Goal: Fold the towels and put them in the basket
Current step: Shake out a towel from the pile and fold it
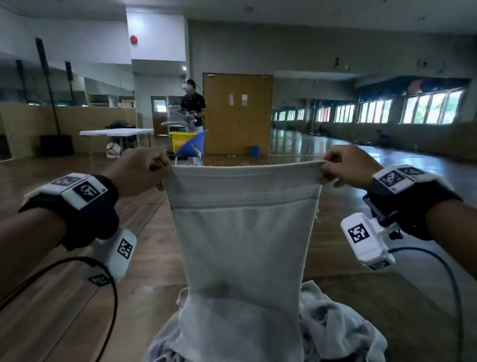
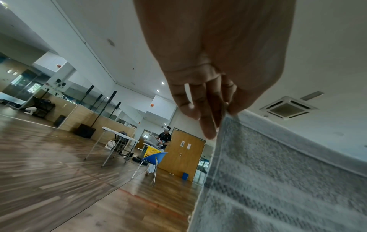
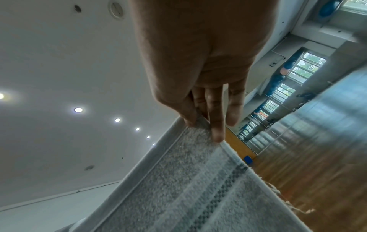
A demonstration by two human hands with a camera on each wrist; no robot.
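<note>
Head view: blue chair (image 1: 193,147) behind towel (image 1: 241,232).

Pale grey towel (image 1: 236,238) with a darker woven stripe band (near the top), yellow basket (image 1: 182,141), blue chair (image 1: 193,148), brown wooden door (image 1: 239,112)

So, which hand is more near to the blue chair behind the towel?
Left. The left hand pinches the towel corner just beside the blue chair in the head view; the right hand pinches the opposite corner, farther away.
</note>
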